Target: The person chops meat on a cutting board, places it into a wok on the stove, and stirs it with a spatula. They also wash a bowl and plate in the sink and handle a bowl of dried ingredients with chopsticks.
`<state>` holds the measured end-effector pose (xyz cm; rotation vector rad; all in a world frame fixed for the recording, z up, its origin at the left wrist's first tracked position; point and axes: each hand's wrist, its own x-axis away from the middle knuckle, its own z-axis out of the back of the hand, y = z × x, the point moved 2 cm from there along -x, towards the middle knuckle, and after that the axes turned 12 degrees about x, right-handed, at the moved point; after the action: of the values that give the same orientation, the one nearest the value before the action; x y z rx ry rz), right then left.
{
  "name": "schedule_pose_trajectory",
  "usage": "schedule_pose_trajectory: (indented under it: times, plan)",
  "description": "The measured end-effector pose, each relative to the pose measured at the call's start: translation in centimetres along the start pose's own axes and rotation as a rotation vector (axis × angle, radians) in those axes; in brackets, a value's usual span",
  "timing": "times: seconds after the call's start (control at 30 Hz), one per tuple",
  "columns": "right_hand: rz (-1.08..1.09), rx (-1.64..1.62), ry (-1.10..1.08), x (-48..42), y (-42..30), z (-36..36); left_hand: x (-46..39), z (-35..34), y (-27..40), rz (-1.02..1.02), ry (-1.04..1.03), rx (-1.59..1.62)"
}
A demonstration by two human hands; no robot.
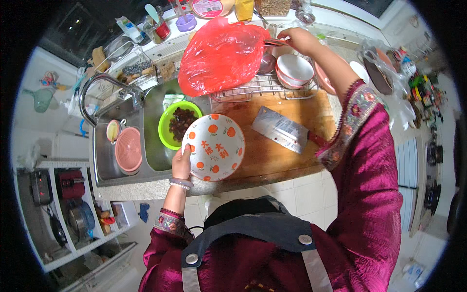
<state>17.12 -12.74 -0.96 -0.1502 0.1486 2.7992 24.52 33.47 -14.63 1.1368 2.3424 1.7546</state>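
Note:
My left hand (182, 164) grips the rim of a white plate (215, 164) patterned with oranges and red characters, thumb on top. The plate overlaps the edge of a lime green bowl (163, 127) of dark red grapes or similar fruit at the sink. My right hand (297, 39) reaches to the back of the counter, at dark, slender items (276, 42) beside a red plastic bag (222, 58); whether it grips them is unclear. A cleaver (280, 128) lies on the wooden cutting board (255, 160), its red handle partly under my right sleeve.
A wire rack (251, 89) holds stacked white bowls (295, 69) behind the board. At left, the steel sink (105, 146) has a curved faucet (85, 85), a pink basket (128, 149) and a cup (114, 130). Jars and packages crowd the windowsill.

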Motion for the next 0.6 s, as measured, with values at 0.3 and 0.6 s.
schedule_pose_trajectory:
  times: [0.3, 0.6]
  plan:
    - [0.279, -0.075, -0.020, -5.7, -0.2, -4.0, 4.9, -2.2, 0.3, -0.059, 0.193, -0.027]
    - [0.092, -0.009, 0.171, -4.6, 1.3, -0.4, 5.4, -1.9, 1.7, -0.123, 0.178, 0.021]
